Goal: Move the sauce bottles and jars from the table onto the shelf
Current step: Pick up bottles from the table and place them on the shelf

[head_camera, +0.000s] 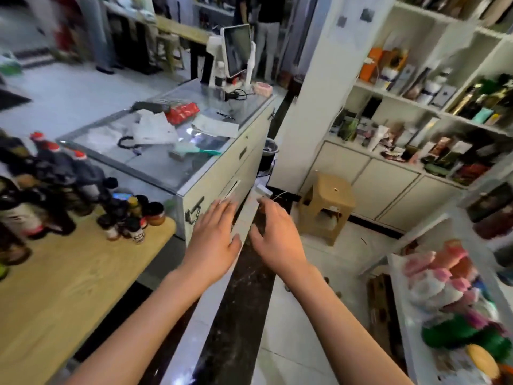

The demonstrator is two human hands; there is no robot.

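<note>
Table (69,287): light wood top, visible grain, matt. Sauce bottles (41,190) at table's far end: dark glossy glass look, red caps, paper labels. Small jars (133,218) beside them: glossy, dark lids. Counter (177,140) beyond table: clear glass top, reflective, metal edge strip; cream side smooth, metal latch. Stool (327,204) right of counter: tan plastic, matt. Floor (291,343) right of table: pale glossy tile, dark speckled polished strip. Shelf (422,107) beyond stool: white, smooth, painted look.
</note>
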